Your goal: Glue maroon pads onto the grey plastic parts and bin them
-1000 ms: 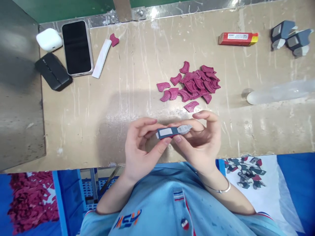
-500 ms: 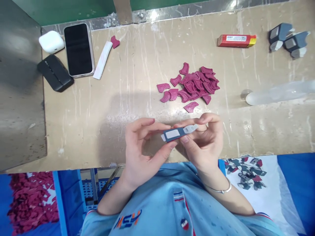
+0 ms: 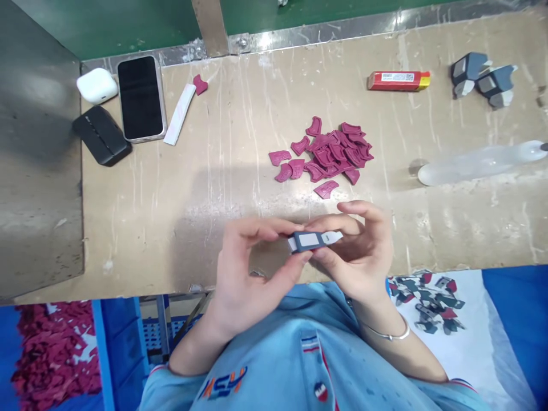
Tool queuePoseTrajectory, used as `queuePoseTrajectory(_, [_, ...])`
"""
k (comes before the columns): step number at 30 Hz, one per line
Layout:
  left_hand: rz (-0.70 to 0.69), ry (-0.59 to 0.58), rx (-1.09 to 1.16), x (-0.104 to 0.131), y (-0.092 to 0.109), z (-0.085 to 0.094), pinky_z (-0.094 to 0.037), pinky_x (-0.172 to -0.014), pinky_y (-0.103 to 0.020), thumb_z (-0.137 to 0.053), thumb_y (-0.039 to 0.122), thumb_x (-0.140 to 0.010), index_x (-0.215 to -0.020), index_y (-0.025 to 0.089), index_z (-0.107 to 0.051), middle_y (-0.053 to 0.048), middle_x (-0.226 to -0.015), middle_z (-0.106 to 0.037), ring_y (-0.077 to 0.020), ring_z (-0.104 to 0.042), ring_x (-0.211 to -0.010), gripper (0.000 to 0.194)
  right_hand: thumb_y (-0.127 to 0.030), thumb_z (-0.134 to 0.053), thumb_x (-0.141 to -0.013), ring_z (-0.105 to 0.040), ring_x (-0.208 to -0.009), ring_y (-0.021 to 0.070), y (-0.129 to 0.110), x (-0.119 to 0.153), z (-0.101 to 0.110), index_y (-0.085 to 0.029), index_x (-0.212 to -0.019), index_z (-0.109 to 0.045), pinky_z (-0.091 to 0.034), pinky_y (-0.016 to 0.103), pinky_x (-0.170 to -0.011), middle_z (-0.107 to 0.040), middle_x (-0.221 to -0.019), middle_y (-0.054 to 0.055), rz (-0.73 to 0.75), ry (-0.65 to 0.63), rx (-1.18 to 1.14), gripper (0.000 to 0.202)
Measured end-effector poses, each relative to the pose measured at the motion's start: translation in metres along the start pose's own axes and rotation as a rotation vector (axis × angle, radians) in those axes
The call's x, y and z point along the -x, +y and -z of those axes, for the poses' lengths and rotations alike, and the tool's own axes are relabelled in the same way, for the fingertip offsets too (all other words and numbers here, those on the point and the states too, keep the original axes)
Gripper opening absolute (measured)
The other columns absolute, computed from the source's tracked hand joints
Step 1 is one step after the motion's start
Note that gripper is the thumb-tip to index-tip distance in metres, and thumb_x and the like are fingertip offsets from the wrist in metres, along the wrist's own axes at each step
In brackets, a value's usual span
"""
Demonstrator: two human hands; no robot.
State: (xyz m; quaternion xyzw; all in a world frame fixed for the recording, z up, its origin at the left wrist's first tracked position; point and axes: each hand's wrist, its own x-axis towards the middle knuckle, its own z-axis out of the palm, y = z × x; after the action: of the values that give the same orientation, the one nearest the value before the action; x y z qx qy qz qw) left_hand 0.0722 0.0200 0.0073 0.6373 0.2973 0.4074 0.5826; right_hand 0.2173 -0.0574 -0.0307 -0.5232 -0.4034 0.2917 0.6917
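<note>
Between my two hands is a small dark blue-grey plastic part (image 3: 309, 240) with a pale rectangular patch and light grey ends. My left hand (image 3: 252, 274) pinches its left side between thumb and fingers. The thumb and fingers of my right hand (image 3: 359, 254) grip it from the other side, near the light grey tip. Its underside is hidden. Just beyond my hands lies a pile of maroon plastic pieces (image 3: 338, 153), with a single maroon piece (image 3: 326, 189) nearest to me.
At the back left lie a phone (image 3: 141, 98), a white case (image 3: 97, 85), a black box (image 3: 101, 136) and a white strip (image 3: 180, 114). To the right are a red lighter (image 3: 398, 80), blue-grey parts (image 3: 495, 83) and a translucent bottle (image 3: 479, 162). Below, bins hold maroon pieces (image 3: 55, 354) and assembled parts (image 3: 428, 302).
The blue-grey part has turned a little between my fingers, and its patch now faces up more squarely. My right index finger has lifted somewhat. The whole view has shifted slightly.
</note>
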Motion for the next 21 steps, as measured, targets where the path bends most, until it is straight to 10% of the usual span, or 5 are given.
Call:
queuePoseTrajectory(7, [0.634, -0.368, 0.327, -0.006, -0.005, 0.013, -0.066, -0.067, -0.026, -0.081, 0.046, -0.095, -0.103, 0.025, -0.062, 0.001, -0.089, -0.068, -0.0147, -0.075, -0.071, 0.030, -0.057, -0.070, -0.101, -0.066, -0.061, 0.0134, -0.008, -0.006, 0.005, -0.025, -0.108, -0.074, -0.056, 0.026, -0.055, -0.070, -0.081, -0.001, -0.294, -0.106, 0.052, 0.032])
queuePoseTrajectory(12, [0.660, -0.348, 0.434, -0.008, -0.010, 0.013, -0.069, -0.063, -0.029, -0.081, 0.053, -0.094, -0.101, 0.026, -0.057, 0.002, -0.087, -0.068, -0.0154, -0.075, -0.066, 0.036, -0.067, -0.065, -0.100, -0.068, -0.065, 0.0160, -0.008, -0.004, 0.013, -0.029, -0.121, -0.074, -0.059, 0.029, -0.058, -0.073, -0.087, 0.001, -0.326, -0.176, -0.026, 0.044])
queuePoseTrajectory(21, [0.633, -0.337, 0.368, -0.003, -0.010, 0.016, -0.068, -0.063, -0.030, -0.075, 0.055, -0.098, -0.105, 0.027, -0.064, 0.001, -0.083, -0.072, -0.0167, -0.075, -0.061, 0.032, -0.038, -0.086, -0.091, -0.078, -0.082, 0.0197, 0.002, 0.000, 0.018, -0.029, -0.100, -0.080, -0.064, 0.031, -0.072, -0.082, -0.091, 0.001, -0.122, -0.161, 0.068, 0.014])
